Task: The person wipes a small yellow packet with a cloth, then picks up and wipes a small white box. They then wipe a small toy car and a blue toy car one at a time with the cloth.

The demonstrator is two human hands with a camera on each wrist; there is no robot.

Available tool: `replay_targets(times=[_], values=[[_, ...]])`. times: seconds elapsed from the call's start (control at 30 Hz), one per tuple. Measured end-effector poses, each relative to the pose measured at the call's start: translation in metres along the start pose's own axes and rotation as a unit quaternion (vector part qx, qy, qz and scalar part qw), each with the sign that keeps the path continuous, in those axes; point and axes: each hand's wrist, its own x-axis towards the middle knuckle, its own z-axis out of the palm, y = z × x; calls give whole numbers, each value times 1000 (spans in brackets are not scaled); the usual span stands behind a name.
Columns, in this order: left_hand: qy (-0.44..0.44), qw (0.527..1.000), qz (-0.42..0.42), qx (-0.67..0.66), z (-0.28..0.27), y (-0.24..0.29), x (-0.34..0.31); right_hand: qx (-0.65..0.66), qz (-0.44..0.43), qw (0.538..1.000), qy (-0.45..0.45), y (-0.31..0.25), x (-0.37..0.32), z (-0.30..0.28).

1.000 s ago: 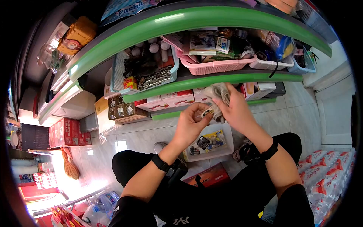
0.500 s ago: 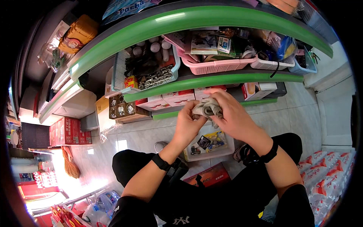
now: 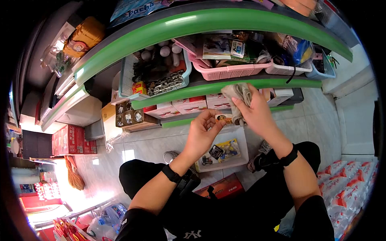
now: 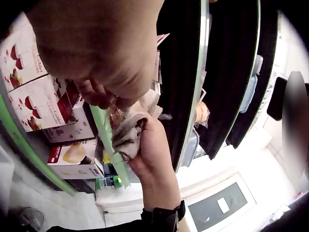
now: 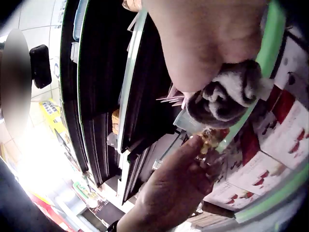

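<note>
Between thumb and fingers, my left hand (image 3: 203, 130) pinches a small packet (image 3: 223, 118) with an orange and yellow print. My right hand (image 3: 258, 110) grips a crumpled grey cloth (image 3: 236, 96), just right of the packet and overlapping its edge in the head view. The right wrist view shows the cloth (image 5: 219, 99) bunched under the right hand, with the shiny packet (image 5: 211, 140) at the left fingertips below it. In the left wrist view the cloth (image 4: 128, 137) partly hides the packet. Below both hands stands a white plastic bin (image 3: 243, 149) holding several small items.
Ahead, a green-edged shelf (image 3: 177, 96) carries a light blue basket (image 3: 185, 76) and a pink basket (image 3: 233, 72) of small goods. Boxed glassware (image 3: 187, 106) sits beneath. A red box (image 3: 229, 186) lies between the legs; wrapped bottle packs (image 3: 348, 184) stand at right.
Half a second ago the cloth was bunched between both hands, covering the packet. My right hand has since drawn it up and right, and the packet shows in my left fingers.
</note>
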Motion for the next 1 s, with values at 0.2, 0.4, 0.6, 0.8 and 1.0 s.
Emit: replay_targets(times=[0.2,0.4,0.6,0.8,1.0], values=[[21,999,-24,36,-8,-10,3,61,-49,985,-154,-17,-7,1],[1,993,11,114,-4,-5,-1,-47,-2,990,-133,-11,-18,13],[10,998,30,55,-5,-3,2,-62,53,996,-17,3,-1,0],[37,986,-48,-158,-17,-6,9,205,117,967,-90,15,-1,2],[68,974,-59,-206,-9,-10,5,312,168,909,-220,-6,-5,8]])
